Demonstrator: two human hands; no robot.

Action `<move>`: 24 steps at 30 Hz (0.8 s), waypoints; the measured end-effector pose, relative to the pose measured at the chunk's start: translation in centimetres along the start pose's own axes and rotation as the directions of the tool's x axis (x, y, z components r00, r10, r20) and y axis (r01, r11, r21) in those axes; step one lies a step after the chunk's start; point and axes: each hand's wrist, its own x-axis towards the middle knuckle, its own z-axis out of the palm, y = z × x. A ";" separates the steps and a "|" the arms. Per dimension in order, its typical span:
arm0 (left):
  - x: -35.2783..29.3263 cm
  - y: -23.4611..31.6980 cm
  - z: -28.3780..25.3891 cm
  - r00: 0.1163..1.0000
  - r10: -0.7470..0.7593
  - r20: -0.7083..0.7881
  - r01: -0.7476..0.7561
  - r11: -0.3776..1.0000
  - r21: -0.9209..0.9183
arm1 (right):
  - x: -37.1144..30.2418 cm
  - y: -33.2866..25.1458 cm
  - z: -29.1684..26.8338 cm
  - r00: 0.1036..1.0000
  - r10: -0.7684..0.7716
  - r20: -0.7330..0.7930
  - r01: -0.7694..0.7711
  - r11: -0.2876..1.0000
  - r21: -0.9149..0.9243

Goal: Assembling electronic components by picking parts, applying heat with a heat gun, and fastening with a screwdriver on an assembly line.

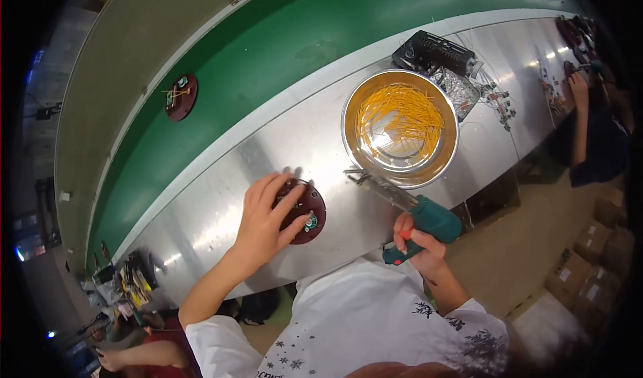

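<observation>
My left hand (263, 210) lies over the left part of a round dark red base (316, 207), its bent fingers and thumb gripping it. A small green circuit part (311, 222) shows on the base beside my thumb, and the fingers hide the rest. In my right hand (416, 242) is a dark green heat gun (435, 220), held by the handle. Its metal nozzle points up and left, toward the gap between the base and a steel bowl (349, 137). Many thin yellow tubes (402, 117) lie loose in the bowl.
Behind the bowl sit a black perforated metal box (439, 51) and loose wired parts (499, 103). Another dark red base (182, 98) rests on the green strip (234, 63) beyond the steel table (221, 170). Other people's arms (580, 110) show at far right and lower left.
</observation>
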 end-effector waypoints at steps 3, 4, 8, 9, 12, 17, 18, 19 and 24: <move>3.4 3.1 -0.1 0.994 0.110 0.011 -0.109 0.993 -0.038 | -0.6 -1.3 -1.0 0.993 -0.100 -0.069 0.103 0.994 0.040; 5.0 4.0 0.3 0.987 0.162 -0.024 -0.162 0.986 -0.028 | -0.8 -1.7 -1.5 0.986 -0.133 -0.099 0.137 0.990 0.041; 11.2 5.2 3.5 0.947 0.313 -0.077 -0.310 0.949 0.048 | -1.1 -3.2 -2.8 0.955 -0.235 -0.179 0.248 0.968 0.049; 12.8 5.2 4.4 0.944 0.326 -0.046 -0.318 0.939 0.134 | -1.1 -3.3 -3.0 0.956 -0.237 -0.172 0.249 0.967 0.053; 16.4 4.4 7.0 0.932 0.363 0.004 -0.351 0.900 0.259 | -0.9 -3.4 -3.6 0.949 -0.262 -0.176 0.280 0.956 0.085; 17.8 5.1 7.6 0.926 0.369 0.083 -0.377 0.885 0.272 | -1.1 -3.3 -3.8 0.947 -0.235 -0.221 0.268 0.955 0.131; 17.6 5.3 7.6 0.944 0.329 0.037 -0.329 0.922 0.206 | -1.2 -3.3 -3.8 0.946 -0.234 -0.223 0.268 0.954 0.133; 17.5 5.4 7.5 0.958 0.286 -0.006 -0.282 0.949 0.138 | -1.2 -3.2 -3.8 0.945 -0.232 -0.231 0.269 0.953 0.141; 16.3 5.6 6.1 1.000 0.014 0.018 -0.009 0.976 -0.219 | -0.7 -3.4 -3.8 0.951 -0.221 -0.217 0.257 0.954 0.157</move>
